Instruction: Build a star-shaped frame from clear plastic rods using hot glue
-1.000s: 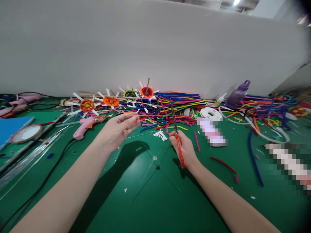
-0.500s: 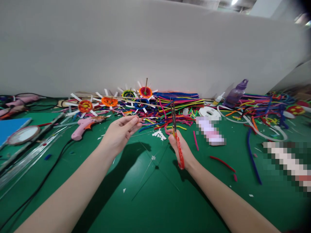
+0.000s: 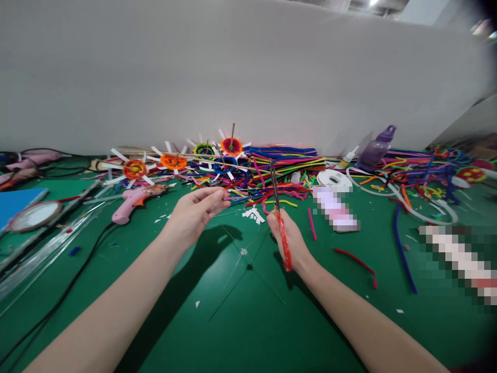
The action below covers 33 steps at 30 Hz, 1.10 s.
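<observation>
Scissors with red handles (image 3: 285,243) are in my right hand (image 3: 292,235), their blades pointing up and away, nearly closed. My left hand (image 3: 200,210) is pinched, thumb against fingertips, above the table; whatever it holds, if anything, is too small to make out. Between and below my hands, a thin clear cross of strands (image 3: 244,252) rests on the green table. Small white paper scraps (image 3: 253,214) lie just beyond it. Behind my fingertips stretches a heap of coloured pipe cleaners (image 3: 287,160).
A pink glue gun (image 3: 130,203) with a black cord lies at left. Flower-like pieces with white strips (image 3: 135,169) stand along the back. A white tape roll (image 3: 334,180), a purple bottle (image 3: 376,150) and loose pipe cleaners (image 3: 404,248) are at right. A grey partition (image 3: 248,77) rises behind.
Both hands keep nearly the same pose, the scissors too. The whole view has shifted very slightly.
</observation>
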Each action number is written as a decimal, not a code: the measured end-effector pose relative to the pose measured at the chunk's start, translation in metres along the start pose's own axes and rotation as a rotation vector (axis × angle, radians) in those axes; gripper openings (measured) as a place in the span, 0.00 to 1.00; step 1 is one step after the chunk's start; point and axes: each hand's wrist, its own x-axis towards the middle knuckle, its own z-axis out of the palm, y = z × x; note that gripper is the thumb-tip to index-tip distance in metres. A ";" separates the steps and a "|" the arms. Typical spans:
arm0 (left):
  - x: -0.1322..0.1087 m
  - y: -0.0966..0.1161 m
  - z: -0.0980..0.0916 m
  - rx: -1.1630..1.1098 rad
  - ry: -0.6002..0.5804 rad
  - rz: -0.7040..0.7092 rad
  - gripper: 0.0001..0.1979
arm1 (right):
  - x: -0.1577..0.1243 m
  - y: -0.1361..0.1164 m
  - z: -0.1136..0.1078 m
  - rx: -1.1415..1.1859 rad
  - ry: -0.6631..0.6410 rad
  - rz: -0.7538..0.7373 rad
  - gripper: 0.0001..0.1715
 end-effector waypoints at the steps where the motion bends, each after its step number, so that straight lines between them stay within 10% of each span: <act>1: 0.000 0.002 0.000 -0.003 0.007 -0.012 0.10 | -0.001 -0.001 0.000 -0.029 0.008 0.009 0.23; 12: 0.013 -0.001 -0.010 -0.301 0.242 -0.128 0.13 | -0.002 -0.001 0.000 -0.102 0.012 0.000 0.21; 33: -0.010 0.007 0.010 -0.067 0.050 -0.017 0.12 | -0.003 -0.003 0.001 -0.026 -0.020 -0.047 0.22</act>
